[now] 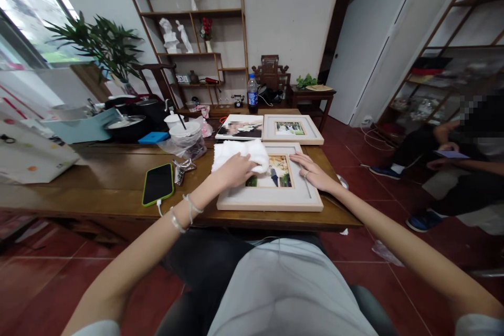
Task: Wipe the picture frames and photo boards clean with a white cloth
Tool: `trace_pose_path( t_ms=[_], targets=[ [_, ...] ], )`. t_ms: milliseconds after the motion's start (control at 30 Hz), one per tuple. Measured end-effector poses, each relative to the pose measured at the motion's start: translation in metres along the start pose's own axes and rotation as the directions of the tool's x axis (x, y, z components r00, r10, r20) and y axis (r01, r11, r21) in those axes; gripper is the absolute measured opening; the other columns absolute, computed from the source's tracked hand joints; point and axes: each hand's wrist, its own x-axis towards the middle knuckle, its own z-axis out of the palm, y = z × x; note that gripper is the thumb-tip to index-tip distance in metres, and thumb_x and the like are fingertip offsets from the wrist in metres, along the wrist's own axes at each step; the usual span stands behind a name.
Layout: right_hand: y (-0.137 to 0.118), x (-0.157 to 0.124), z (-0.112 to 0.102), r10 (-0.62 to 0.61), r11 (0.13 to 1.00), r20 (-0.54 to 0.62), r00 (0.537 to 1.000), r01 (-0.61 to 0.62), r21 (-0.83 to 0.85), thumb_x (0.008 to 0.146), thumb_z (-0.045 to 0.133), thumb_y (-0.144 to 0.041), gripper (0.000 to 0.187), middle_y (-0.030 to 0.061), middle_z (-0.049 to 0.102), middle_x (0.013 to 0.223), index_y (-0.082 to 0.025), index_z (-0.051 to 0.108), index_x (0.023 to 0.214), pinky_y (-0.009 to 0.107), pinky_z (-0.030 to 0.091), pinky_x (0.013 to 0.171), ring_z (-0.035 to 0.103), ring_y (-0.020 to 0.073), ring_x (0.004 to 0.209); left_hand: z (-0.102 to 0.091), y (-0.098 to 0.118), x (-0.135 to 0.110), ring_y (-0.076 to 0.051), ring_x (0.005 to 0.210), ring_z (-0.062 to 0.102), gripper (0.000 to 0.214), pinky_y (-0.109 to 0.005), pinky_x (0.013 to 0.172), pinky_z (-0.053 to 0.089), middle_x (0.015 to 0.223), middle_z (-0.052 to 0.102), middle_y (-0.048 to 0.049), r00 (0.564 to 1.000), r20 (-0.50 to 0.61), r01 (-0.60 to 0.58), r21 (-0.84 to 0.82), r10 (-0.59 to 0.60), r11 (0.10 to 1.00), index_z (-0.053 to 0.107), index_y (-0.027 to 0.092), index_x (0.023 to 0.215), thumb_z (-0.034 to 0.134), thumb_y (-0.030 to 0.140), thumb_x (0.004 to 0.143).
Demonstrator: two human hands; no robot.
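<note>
A white-matted picture frame [303, 197] lies flat on the wooden table [102, 194] in front of me. My left hand [235, 169] presses a white cloth [238, 152] onto the frame's upper left part, fingers curled over the cloth. My right hand [313, 170] lies flat and open on the frame's right side, a ring on one finger. Behind it lie a second framed picture [292, 128] and a frameless photo print [240, 127].
A phone in a green case [158, 184] lies left of the frame with a cable plugged in. A metal clip [181, 169], plastic cups [185, 134], pots [126, 126] and a water bottle [252, 94] stand further back. Another person [464, 157] sits at right on the red floor.
</note>
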Motion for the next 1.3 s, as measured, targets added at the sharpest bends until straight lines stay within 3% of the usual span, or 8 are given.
trace_pose_path(
  t_ms=[100,300,467,567,700,867,1067,1300],
  targets=[
    [0.001,-0.001,0.000,-0.013,1.000,-0.007,1.000,0.013,0.003,0.082,0.045,-0.023,0.050,0.0075,0.042,0.141,-0.023,0.046,0.132,0.054,0.019,0.111,0.024,0.0274,0.137,-0.026,0.017,-0.032,-0.023,0.085,0.062,0.035,-0.031,0.078,0.042,0.091,0.068,-0.0101,0.993,0.088,-0.071,-0.141,0.084,0.988,0.065,0.018,0.100,0.036,0.036,0.094],
    [0.004,-0.001,0.001,-0.022,1.000,-0.016,1.000,0.022,-0.017,0.084,0.043,-0.026,0.049,0.0104,0.041,0.142,-0.020,0.045,0.133,0.053,0.018,0.111,0.023,0.0276,0.137,-0.057,0.037,-0.063,-0.018,0.089,0.059,0.037,-0.025,0.078,0.041,0.101,0.066,-0.0027,0.963,0.094,-0.190,-0.429,0.253,0.883,0.061,0.023,0.106,0.032,0.043,0.095],
    [0.004,-0.002,0.001,-0.031,0.999,-0.007,0.999,0.031,-0.023,0.085,0.042,-0.027,0.049,0.0095,0.041,0.141,-0.021,0.044,0.134,0.055,0.019,0.111,0.023,0.0284,0.137,-0.026,0.031,-0.032,-0.024,0.099,0.058,0.039,-0.034,0.086,0.042,0.106,0.064,-0.0110,0.987,0.128,-0.056,-0.285,0.096,0.957,0.060,0.016,0.105,0.034,0.043,0.094],
    [0.004,-0.001,0.001,-0.022,1.000,-0.007,1.000,0.022,-0.017,0.082,0.044,-0.021,0.052,0.0068,0.041,0.142,-0.024,0.044,0.134,0.056,0.019,0.111,0.023,0.0279,0.137,0.002,0.010,-0.002,-0.026,0.129,0.036,0.029,-0.041,0.104,0.028,0.132,0.050,-0.0121,0.999,0.015,-0.025,-0.156,0.028,0.987,0.058,0.018,0.111,0.040,0.032,0.093],
    [0.005,-0.001,0.001,-0.032,0.999,-0.002,0.999,0.032,-0.013,0.080,0.044,-0.018,0.054,0.0071,0.041,0.142,-0.023,0.044,0.134,0.055,0.019,0.111,0.022,0.0274,0.138,0.025,-0.030,0.034,-0.028,0.137,0.020,0.035,-0.050,0.106,0.022,0.149,0.025,-0.0133,0.981,-0.117,0.147,-0.061,-0.153,0.987,0.052,0.019,0.121,0.045,0.035,0.091],
    [0.006,-0.001,0.002,-0.042,0.999,-0.019,0.999,0.042,0.001,0.079,0.044,-0.016,0.055,0.0068,0.041,0.142,-0.024,0.044,0.134,0.055,0.018,0.111,0.023,0.0270,0.137,0.030,-0.050,0.050,-0.026,0.135,0.027,0.033,-0.047,0.106,0.025,0.146,0.031,-0.0136,0.987,-0.135,0.090,0.023,-0.086,0.996,0.052,0.018,0.122,0.042,0.025,0.091],
    [0.005,-0.001,0.002,-0.018,1.000,-0.016,1.000,0.018,0.004,0.079,0.044,-0.016,0.055,0.0058,0.041,0.142,-0.025,0.044,0.133,0.055,0.019,0.111,0.024,0.0269,0.137,0.010,-0.013,0.024,-0.024,0.110,0.055,0.031,-0.037,0.096,0.039,0.123,0.055,-0.0155,0.999,-0.028,0.038,0.081,-0.036,0.996,0.061,0.016,0.110,0.041,0.013,0.087],
    [0.005,-0.001,0.002,-0.032,0.999,-0.013,0.999,0.032,-0.012,0.079,0.044,-0.016,0.056,0.0069,0.041,0.142,-0.024,0.044,0.134,0.055,0.019,0.111,0.024,0.0268,0.137,-0.047,0.057,-0.055,-0.025,0.085,0.064,0.027,-0.036,0.073,0.048,0.095,0.066,-0.0116,0.982,0.163,-0.078,-0.100,0.093,0.992,0.063,0.019,0.103,0.039,0.020,0.089]
  ],
)
